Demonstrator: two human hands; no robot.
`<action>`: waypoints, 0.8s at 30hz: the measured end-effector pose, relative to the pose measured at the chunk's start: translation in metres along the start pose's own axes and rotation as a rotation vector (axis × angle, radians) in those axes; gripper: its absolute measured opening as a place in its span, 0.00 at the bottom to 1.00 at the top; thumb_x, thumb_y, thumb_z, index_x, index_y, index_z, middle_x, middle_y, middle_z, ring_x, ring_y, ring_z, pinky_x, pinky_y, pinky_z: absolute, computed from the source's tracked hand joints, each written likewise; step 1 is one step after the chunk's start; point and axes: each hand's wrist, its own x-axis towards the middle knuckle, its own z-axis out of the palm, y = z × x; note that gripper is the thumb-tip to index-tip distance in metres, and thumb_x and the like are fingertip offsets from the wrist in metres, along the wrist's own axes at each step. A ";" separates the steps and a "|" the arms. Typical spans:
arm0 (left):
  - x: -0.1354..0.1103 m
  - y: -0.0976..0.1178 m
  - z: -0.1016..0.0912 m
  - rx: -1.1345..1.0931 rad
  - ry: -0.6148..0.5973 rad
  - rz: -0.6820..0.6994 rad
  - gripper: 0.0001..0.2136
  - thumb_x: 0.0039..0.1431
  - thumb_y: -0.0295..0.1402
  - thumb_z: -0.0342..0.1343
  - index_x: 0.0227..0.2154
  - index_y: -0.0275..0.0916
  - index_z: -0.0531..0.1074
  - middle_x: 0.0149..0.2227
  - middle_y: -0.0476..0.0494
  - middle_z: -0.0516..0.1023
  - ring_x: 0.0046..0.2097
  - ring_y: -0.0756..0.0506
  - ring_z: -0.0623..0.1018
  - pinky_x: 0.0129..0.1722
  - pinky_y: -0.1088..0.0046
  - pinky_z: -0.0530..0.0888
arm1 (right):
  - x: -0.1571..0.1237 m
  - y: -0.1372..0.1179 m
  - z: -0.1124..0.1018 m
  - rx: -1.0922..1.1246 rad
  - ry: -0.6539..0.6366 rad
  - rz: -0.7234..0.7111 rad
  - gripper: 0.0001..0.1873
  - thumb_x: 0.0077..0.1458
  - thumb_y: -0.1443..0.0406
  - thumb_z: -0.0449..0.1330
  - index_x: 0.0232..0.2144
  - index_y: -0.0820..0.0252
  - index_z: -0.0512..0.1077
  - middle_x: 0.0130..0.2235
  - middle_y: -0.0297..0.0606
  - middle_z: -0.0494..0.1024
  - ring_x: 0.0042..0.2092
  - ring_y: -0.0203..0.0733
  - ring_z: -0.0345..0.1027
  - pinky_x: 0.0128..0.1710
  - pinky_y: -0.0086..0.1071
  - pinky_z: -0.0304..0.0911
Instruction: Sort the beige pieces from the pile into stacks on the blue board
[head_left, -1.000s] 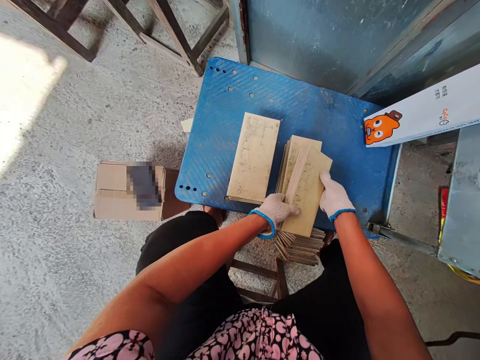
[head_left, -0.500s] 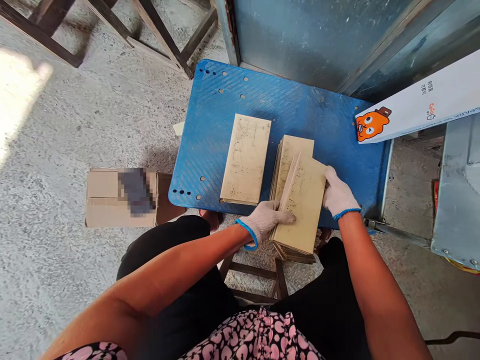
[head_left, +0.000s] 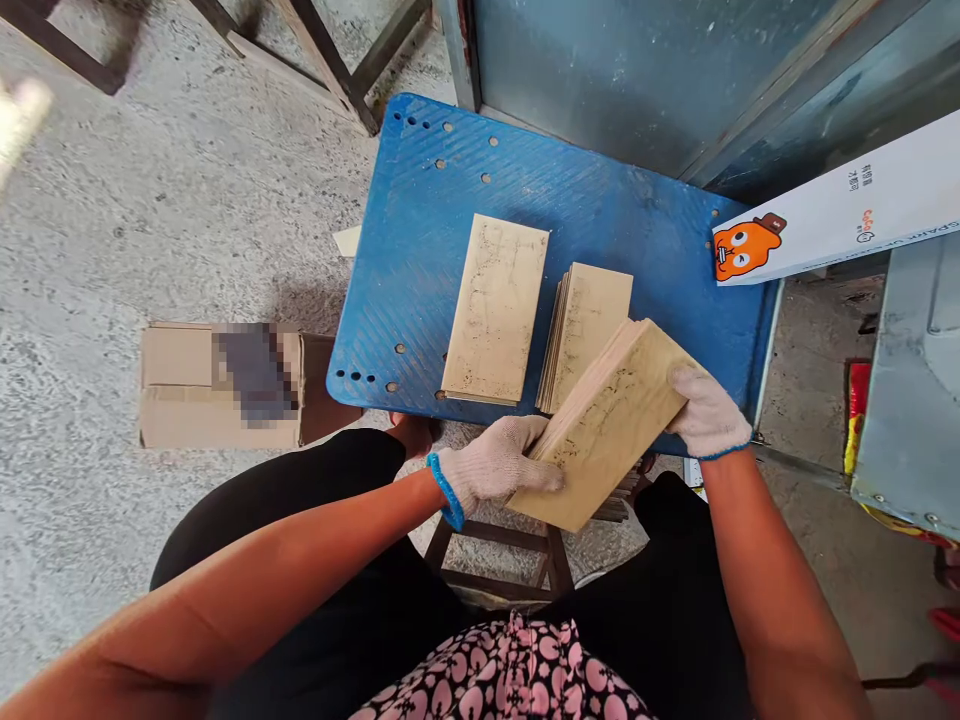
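Both hands gloved, both clamped on one bundle of boards [head_left: 607,425]: left hand [head_left: 499,468] grips the near lower-left end, fingers over the top face; right hand [head_left: 705,410] holds the far right corner. The bundle is off the surface, tilted with its right end higher, and hangs over the near edge of the blue desk [head_left: 435,200], just in front of the lap. Flat on the desk behind it: a single board [head_left: 495,310] on the left and a fanned stack [head_left: 589,315] just beside it on the right, close but probably not touching, hard to tell from this angle. The bundle's far end overlaps the stack's near corner in the view. A white carton [head_left: 847,210] with an orange cartoon juts over the desk's right edge. A cardboard box [head_left: 180,385] sits on the concrete floor [head_left: 150,200], left of the desk. A wooden stool frame [head_left: 495,580] shows below the hands, between the knees.
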 end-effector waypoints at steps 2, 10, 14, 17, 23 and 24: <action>-0.002 -0.004 -0.005 0.179 0.014 0.007 0.23 0.40 0.39 0.68 0.40 0.35 0.74 0.38 0.47 0.80 0.39 0.43 0.78 0.34 0.72 0.74 | -0.011 -0.002 0.003 0.017 -0.008 -0.003 0.23 0.31 0.63 0.72 0.36 0.54 0.76 0.36 0.31 0.82 0.35 0.44 0.77 0.34 0.35 0.74; -0.005 0.016 -0.022 0.724 -0.136 -0.099 0.21 0.39 0.40 0.68 0.38 0.38 0.76 0.33 0.51 0.80 0.37 0.43 0.78 0.32 0.74 0.70 | -0.056 0.018 0.030 -0.089 0.024 -0.222 0.25 0.32 0.61 0.76 0.37 0.53 0.77 0.35 0.32 0.82 0.34 0.42 0.76 0.32 0.32 0.71; -0.011 0.035 -0.032 0.646 -0.136 0.009 0.28 0.36 0.43 0.71 0.44 0.38 0.77 0.40 0.48 0.82 0.43 0.42 0.79 0.38 0.73 0.73 | -0.070 0.033 0.048 -0.356 -0.073 -0.286 0.29 0.36 0.57 0.77 0.43 0.56 0.77 0.41 0.38 0.83 0.40 0.48 0.78 0.40 0.37 0.73; -0.018 0.042 -0.037 0.527 -0.066 0.160 0.30 0.39 0.42 0.71 0.48 0.36 0.75 0.44 0.45 0.82 0.43 0.43 0.79 0.41 0.71 0.74 | -0.076 0.042 0.061 -0.532 -0.181 -0.332 0.30 0.42 0.55 0.75 0.48 0.57 0.77 0.46 0.40 0.82 0.44 0.48 0.77 0.45 0.38 0.74; -0.029 0.021 -0.038 0.630 0.008 0.279 0.22 0.42 0.35 0.69 0.44 0.37 0.78 0.38 0.47 0.82 0.39 0.46 0.80 0.40 0.72 0.75 | -0.081 0.060 0.073 -0.742 -0.297 -0.415 0.32 0.46 0.55 0.73 0.53 0.55 0.75 0.50 0.39 0.81 0.48 0.48 0.77 0.51 0.38 0.73; -0.030 0.014 -0.036 0.665 0.019 0.304 0.22 0.43 0.34 0.68 0.44 0.38 0.77 0.39 0.46 0.82 0.39 0.45 0.80 0.40 0.72 0.75 | -0.082 0.066 0.072 -0.758 -0.325 -0.429 0.33 0.46 0.55 0.72 0.54 0.55 0.74 0.51 0.39 0.80 0.49 0.48 0.76 0.53 0.39 0.72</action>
